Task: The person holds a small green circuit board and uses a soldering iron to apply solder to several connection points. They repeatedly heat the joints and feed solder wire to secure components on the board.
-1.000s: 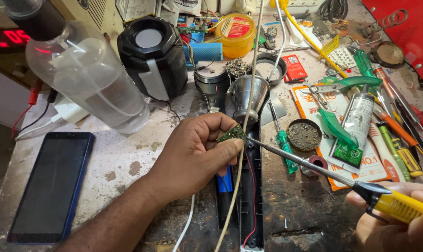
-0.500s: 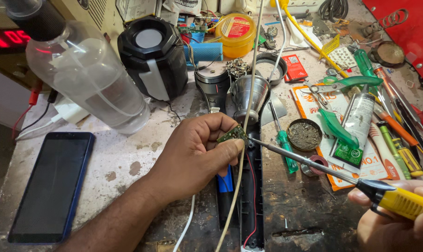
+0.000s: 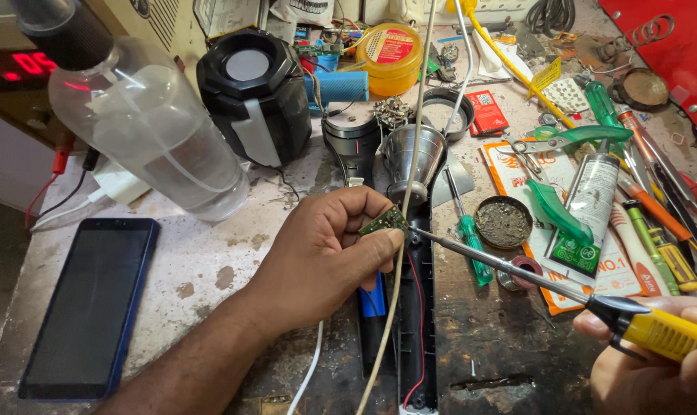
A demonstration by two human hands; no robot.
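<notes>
1. my left hand [image 3: 325, 257] pinches a small green circuit board [image 3: 385, 223] between thumb and fingers, just above the open black casing [image 3: 418, 323].
2. my right hand [image 3: 656, 357] is closed around the yellow-handled soldering iron [image 3: 656, 332]; its tip touches the board's edge.
3. a dark phone [image 3: 87, 307] lies well to the left, beside a clear plastic bottle [image 3: 149, 131].

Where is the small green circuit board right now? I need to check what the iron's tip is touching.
In the head view, the small green circuit board sits mid-frame, pinched in the left hand, just below the metal funnel.
</notes>
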